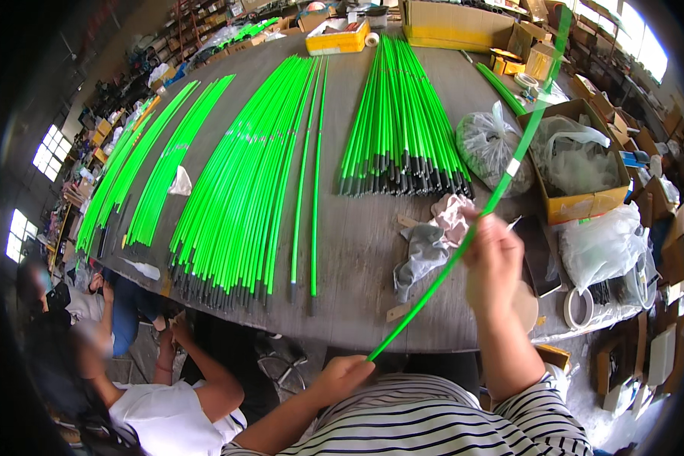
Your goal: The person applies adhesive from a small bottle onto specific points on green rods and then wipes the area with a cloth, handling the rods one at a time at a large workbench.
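Note:
A long bright green rod [425,298] with a white band slants across my front, from low at the middle to the upper right. Its lower end is closed in my left hand [343,379], close to my striped shirt. Farther up, my right hand [495,262] pinches the same rod; motion blurs this hand a little. Under and beyond the rod, a grey cloth [422,257] and a pinkish cloth [453,218] lie crumpled on the dark table [357,266]. Two single green rods [316,190] lie left of them, apart from the bundles.
Green rods with black ends lie in a wide spread [239,167] and a fanned bundle [403,114]. At right are a carton [581,201], plastic bags [600,247], a tape roll [578,308] and a dark phone-like slab [538,262]. Other people [167,406] sit at left.

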`<action>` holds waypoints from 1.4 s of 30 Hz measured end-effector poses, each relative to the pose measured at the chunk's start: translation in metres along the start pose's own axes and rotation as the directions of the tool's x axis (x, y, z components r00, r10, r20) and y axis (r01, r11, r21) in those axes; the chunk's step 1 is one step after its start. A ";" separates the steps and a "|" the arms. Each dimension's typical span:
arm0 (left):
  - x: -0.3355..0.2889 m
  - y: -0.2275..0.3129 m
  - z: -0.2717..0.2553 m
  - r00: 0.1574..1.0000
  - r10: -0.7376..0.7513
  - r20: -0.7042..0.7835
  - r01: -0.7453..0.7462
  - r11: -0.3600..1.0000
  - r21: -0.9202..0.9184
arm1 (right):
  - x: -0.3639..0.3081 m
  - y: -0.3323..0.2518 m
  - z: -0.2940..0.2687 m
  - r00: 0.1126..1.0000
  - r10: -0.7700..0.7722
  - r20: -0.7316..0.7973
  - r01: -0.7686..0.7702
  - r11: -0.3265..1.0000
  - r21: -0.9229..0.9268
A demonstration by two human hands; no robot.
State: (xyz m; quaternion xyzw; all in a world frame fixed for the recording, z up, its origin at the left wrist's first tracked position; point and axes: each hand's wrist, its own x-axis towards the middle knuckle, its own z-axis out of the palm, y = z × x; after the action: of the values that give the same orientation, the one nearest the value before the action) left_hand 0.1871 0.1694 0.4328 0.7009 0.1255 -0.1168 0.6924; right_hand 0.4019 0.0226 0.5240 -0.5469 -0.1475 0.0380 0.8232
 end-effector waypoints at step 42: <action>0.092 0.057 0.001 0.583 0.776 -0.239 -0.637 0.620 0.459 | -0.038 0.107 -0.007 0.800 -0.282 0.530 0.539 0.725 -0.429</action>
State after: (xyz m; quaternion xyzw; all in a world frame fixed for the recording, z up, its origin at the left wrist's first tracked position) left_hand 0.2934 0.1693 0.4556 0.8022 -0.0452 0.3061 0.5107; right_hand 0.3779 0.0501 0.4161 -0.6928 -0.4495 -0.0761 0.5587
